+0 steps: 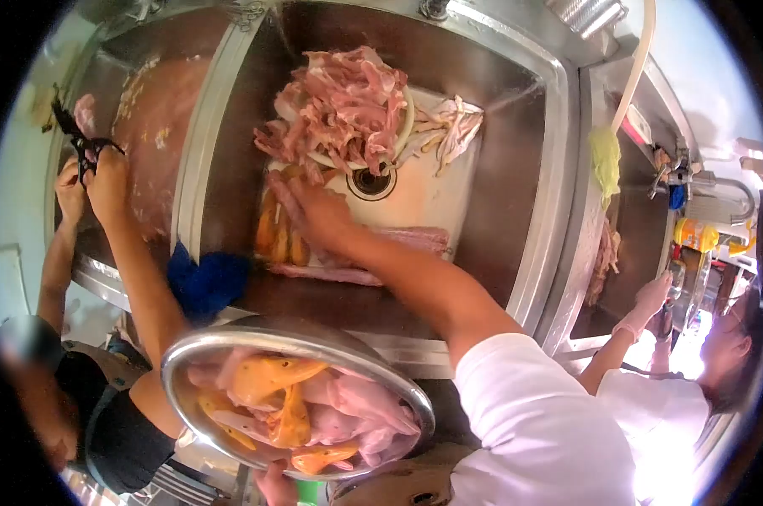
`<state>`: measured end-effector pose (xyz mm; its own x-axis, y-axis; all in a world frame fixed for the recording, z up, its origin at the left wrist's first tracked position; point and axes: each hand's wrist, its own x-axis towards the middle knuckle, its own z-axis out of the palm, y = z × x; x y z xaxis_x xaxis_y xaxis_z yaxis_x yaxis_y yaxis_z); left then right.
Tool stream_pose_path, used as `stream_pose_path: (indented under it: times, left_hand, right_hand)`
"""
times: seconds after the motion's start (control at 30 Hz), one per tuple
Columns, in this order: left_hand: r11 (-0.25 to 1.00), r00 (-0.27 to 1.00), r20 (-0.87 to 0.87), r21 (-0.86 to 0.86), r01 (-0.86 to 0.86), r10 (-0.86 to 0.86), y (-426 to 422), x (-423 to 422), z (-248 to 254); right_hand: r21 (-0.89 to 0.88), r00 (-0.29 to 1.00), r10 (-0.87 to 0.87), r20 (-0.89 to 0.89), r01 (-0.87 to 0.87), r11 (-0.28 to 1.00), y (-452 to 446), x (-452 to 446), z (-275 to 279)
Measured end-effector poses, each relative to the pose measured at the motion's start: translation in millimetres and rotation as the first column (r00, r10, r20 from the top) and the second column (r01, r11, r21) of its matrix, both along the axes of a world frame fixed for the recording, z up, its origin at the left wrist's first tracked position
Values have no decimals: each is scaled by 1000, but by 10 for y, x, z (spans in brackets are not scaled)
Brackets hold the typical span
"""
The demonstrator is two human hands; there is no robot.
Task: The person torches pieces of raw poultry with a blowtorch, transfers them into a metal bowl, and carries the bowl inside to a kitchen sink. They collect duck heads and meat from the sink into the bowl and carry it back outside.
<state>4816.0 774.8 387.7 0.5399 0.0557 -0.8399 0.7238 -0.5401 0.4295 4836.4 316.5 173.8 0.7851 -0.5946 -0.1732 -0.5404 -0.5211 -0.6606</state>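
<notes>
My left hand (pixel 276 485) grips the lower rim of a steel bowl (pixel 172 371), tilted near my body. Inside the bowl lie several duck heads (pixel 268 378) with orange bills and pale pink skin. Down in the middle sink my right hand (pixel 321 218) has its fingers curled beside more orange bills (pixel 280 232); what they hold is hidden. Long pink necks (pixel 411 240) lie under and past my right forearm. Just above this hand, a heap of raw pink meat pieces (pixel 343 105) overflows a pale round container (pixel 409 126).
Pale poultry feet (pixel 449 131) lie at the right of the white sink bottom (pixel 436 198), near the drain (pixel 371 183). A blue cloth (pixel 204 282) hangs on the left divider. There a co-worker's hands (pixel 103 181) hold black scissors (pixel 85 148). Another person's gloved hand (pixel 651 299) works at right.
</notes>
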Motion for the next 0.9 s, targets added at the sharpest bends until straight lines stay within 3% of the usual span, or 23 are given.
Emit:
stream_pose_path:
  times: [0.03,0.07,0.1,0.17,0.2,0.3,0.33,0.43,0.47,0.5,0.53,0.6,0.63,0.7,0.77,0.87,0.9]
  left_hand:
    - [998,998,13,12,64,-64,9,-1,-12]
    - [999,1000,18,54,-6,5,21,-23,-40]
    - [998,998,48,57,39,-42,38,-22,-38]
    - [992,987,110,53,115,-120,38,-27,-69]
    - [901,870,241,56,431,-431,231,-24,-146]
    - [992,990,90,72,105,-111,266,-45,-170]
    - [937,930,112,52,345,-349,241,-19,-121]
    - [998,999,-6,54,32,-31,159,-18,-138]
    - [999,999,-2,-42,-35,35,132,-7,-140]
    - [999,999,-2,-10,-38,38,105,-4,-125]
    - [999,999,-2,26,-42,42,86,1,-103]
    - [996,999,-1,70,-49,49,64,-2,-79]
    - [997,999,-4,66,-50,51,76,3,-77]
    - [998,998,-7,38,-54,54,108,-9,-98]
    - [999,999,-2,2,-51,51,117,3,-122]
    - [998,999,2,-36,-43,43,132,10,-137]
    - [998,999,1,-47,-44,44,136,8,-140]
  right_hand:
    - [-31,998,-56,-1,56,998,26,136,-201]
    - [-1,996,-79,-46,79,997,10,177,-116]
    - [27,991,-100,-91,103,994,-8,216,-25]
    - [177,979,-90,-180,123,976,-41,270,120]
    - [237,976,-109,-189,153,959,-47,289,153]
    - [396,970,-242,-13,228,889,160,324,-245]
    - [468,970,-238,53,186,864,220,349,-342]
    - [393,984,-64,169,-7,919,324,58,-65]
    - [452,983,-59,172,-25,892,280,29,84]
    - [508,983,-56,173,-41,860,237,0,235]
    - [683,981,-133,142,1,731,185,36,337]
    - [709,958,-188,215,-21,705,198,111,245]
    - [568,933,-150,327,-67,820,261,164,112]
    - [486,876,-172,451,-79,870,363,139,40]
    - [625,807,-331,489,-59,779,382,170,174]
    - [405,749,-263,608,-7,914,276,-165,932]
    - [443,838,-214,502,-36,896,255,-311,1011]
